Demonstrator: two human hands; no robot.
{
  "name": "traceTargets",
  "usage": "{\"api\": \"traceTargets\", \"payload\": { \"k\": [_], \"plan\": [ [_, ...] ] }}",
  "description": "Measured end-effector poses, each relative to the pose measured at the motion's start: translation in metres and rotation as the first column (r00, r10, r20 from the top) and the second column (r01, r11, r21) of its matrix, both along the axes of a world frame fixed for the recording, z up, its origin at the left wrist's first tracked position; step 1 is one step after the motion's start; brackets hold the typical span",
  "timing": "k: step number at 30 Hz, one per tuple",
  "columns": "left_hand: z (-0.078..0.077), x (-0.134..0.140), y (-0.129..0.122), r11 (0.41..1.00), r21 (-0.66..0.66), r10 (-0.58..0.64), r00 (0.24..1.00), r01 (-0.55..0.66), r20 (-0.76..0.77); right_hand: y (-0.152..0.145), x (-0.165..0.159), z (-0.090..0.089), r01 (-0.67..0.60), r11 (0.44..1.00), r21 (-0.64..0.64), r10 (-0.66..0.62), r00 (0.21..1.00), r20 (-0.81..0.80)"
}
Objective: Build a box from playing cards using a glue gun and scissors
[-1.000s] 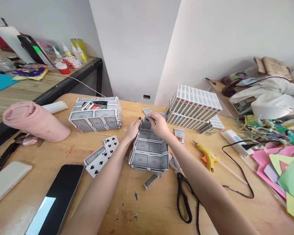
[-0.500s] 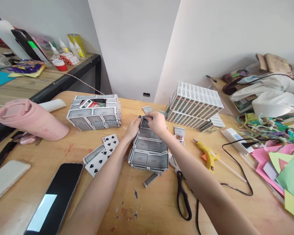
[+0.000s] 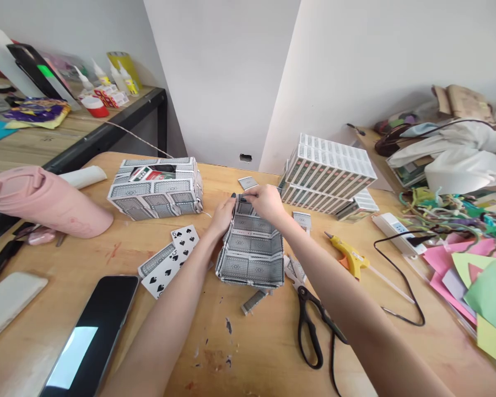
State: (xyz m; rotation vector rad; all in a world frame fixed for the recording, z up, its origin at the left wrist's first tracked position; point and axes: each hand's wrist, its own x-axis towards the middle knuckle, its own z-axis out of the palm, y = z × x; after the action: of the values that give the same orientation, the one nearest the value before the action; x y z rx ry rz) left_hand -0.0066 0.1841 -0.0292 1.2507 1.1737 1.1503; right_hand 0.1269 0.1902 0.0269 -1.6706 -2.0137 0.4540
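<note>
The wooden table is the largest thing, and all the work is on it. At its far right side stands a big stack of card boxes, packed side by side in two levels. At the far left there is a covered box, dressed with grey card backs and having an opening in its top. Between these two, nearer to the person, the open box sits on the table, its inside lined with the same grey cards. The left hand is closed on its far left corner, the thumb lying at the rim. The right hand has its fingers bent together at the far end wall; whether they pinch this wall or only press it, I cannot tell, because the fingertips are partly hidden. Left of the covered box is a pink tumbler, and closer to the person lies a phone. Black-handled scissors rest near the right forearm, and beyond this forearm is a yellow glue gun. Some playing cards lie beside the left forearm. The smallest is a folded card piece, just before the near end of the open box.
</note>
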Motion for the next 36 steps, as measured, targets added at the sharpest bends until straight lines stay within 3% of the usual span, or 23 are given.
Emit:
{"api": "traceTargets", "payload": {
  "k": [3,6,12,21,29,33,36],
  "plan": [
    [0.002,0.0,-0.001,1.0,-0.004,-0.001,1.0,0.001,-0.008,0.005,0.008,0.009,-0.164,0.986,-0.035,0.166,0.984,0.066],
    [0.004,-0.001,-0.002,1.0,0.0,-0.002,1.0,0.002,-0.015,0.011,0.012,0.018,-0.23,0.972,-0.048,0.234,0.966,0.105],
    [0.006,0.0,-0.002,1.0,0.001,-0.001,1.0,0.001,-0.017,0.015,0.019,0.023,-0.211,0.977,-0.024,0.212,0.976,0.057],
    [0.001,0.0,0.0,1.0,-0.023,-0.016,0.999,0.017,0.033,0.012,0.026,0.005,-0.166,0.986,0.026,0.167,0.986,-0.009],
    [0.002,-0.002,0.0,0.997,-0.037,-0.071,0.993,0.075,0.093,0.0,0.018,-0.008,-0.16,0.973,0.166,0.133,0.978,0.163],
    [0.001,-0.002,0.0,0.993,-0.075,-0.079,0.981,0.094,0.178,-0.008,0.013,-0.013,-0.136,0.977,0.164,0.097,0.969,0.227],
    [0.002,-0.001,-0.002,0.993,-0.092,-0.058,0.986,0.072,0.154,-0.01,0.011,-0.013,-0.135,0.981,0.14,0.095,0.96,0.262]
  ]
}}
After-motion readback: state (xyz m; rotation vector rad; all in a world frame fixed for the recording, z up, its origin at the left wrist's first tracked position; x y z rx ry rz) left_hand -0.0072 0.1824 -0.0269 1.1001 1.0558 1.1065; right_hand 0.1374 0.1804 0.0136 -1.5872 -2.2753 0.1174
